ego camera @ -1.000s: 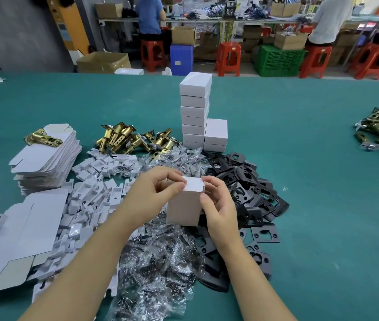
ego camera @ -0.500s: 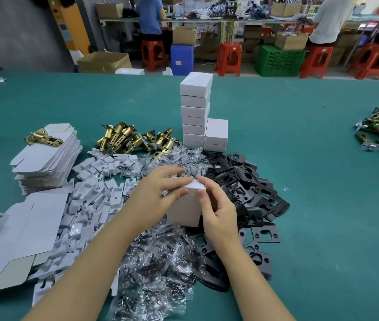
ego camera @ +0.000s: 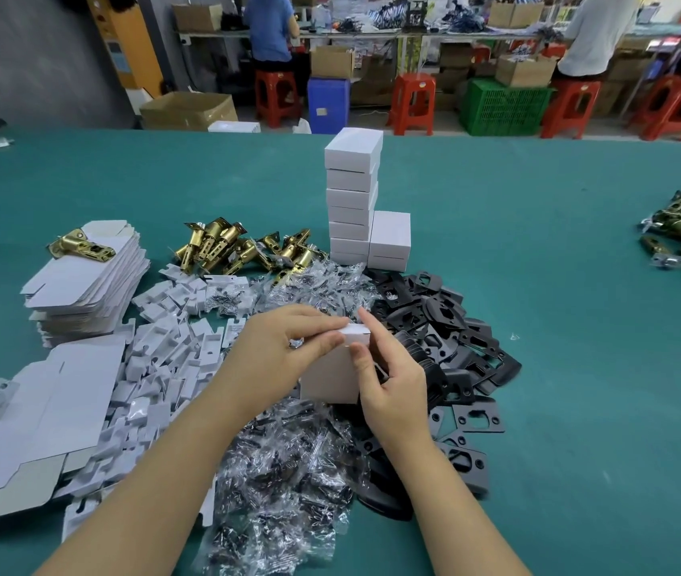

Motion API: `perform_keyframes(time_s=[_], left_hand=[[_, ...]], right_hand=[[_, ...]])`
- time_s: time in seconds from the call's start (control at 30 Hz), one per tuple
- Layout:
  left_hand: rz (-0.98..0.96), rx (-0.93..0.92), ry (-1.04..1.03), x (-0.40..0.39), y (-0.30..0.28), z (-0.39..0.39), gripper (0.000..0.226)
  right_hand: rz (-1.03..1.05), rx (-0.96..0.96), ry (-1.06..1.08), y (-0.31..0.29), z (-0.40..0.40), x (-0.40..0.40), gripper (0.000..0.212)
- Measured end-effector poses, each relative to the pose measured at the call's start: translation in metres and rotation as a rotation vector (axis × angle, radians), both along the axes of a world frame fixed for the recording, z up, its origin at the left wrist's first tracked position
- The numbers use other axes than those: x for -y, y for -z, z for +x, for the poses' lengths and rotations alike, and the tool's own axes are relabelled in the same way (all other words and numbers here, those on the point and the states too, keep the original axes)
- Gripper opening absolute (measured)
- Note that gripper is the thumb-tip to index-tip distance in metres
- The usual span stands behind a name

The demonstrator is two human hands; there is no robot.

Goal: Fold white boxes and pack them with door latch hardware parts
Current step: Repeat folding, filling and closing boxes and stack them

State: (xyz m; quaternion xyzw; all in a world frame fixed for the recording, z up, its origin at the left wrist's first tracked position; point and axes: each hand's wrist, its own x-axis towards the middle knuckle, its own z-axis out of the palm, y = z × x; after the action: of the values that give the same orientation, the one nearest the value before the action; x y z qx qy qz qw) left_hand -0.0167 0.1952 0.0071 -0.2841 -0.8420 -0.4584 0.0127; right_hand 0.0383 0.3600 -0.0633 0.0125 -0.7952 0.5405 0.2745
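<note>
We see no legible writing. Left hand (ego camera: 276, 359) and right hand (ego camera: 388, 380) both pinch the white box (ego camera: 330, 378) upright above bagged screws (ego camera: 285, 463), hiding its sides. Black plates (ego camera: 455, 326) lie right, flat blanks (ego camera: 81, 280) left; brass latches (ego camera: 222, 245) and stacked boxes (ego camera: 353, 201) stand farther along the bench (ego camera: 580, 326).

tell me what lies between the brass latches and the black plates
In the head view, clear screw bags fill the stretch between the brass latches and black plates.

A plain white box (ego camera: 332, 378) sits amid glossy black plates (ego camera: 447, 326), brass-gold latches (ego camera: 239, 249), clear bags of dark screws (ego camera: 285, 463) and white flat cartons (ego camera: 81, 280) on a teal-green table (ego camera: 580, 284).
</note>
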Motion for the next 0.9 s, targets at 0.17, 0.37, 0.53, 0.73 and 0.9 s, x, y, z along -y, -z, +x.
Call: perform_keyframes(time_s=[0.17,0.37,0.53,0.73,0.9], left_hand=[[-0.014,-0.040,0.010,-0.003,-0.002,0.003,0.022],[-0.025,-0.070,0.037,-0.003,-0.005,0.002,0.026],[-0.101,-0.079,0.074,0.000,-0.005,-0.002,0.028],[-0.118,0.004,0.109,0.011,-0.003,-0.008,0.034],[-0.139,0.047,0.125,0.017,-0.001,-0.010,0.032]], right_hand=[[-0.093,-0.027,0.018,-0.002,0.001,0.000,0.038],[-0.127,-0.033,0.010,-0.004,0.002,0.000,0.029],[-0.108,-0.054,0.009,-0.003,0.002,0.001,0.027],[-0.026,-0.087,-0.007,0.000,0.001,0.000,0.025],[0.014,-0.093,-0.008,0.002,-0.002,-0.002,0.026]])
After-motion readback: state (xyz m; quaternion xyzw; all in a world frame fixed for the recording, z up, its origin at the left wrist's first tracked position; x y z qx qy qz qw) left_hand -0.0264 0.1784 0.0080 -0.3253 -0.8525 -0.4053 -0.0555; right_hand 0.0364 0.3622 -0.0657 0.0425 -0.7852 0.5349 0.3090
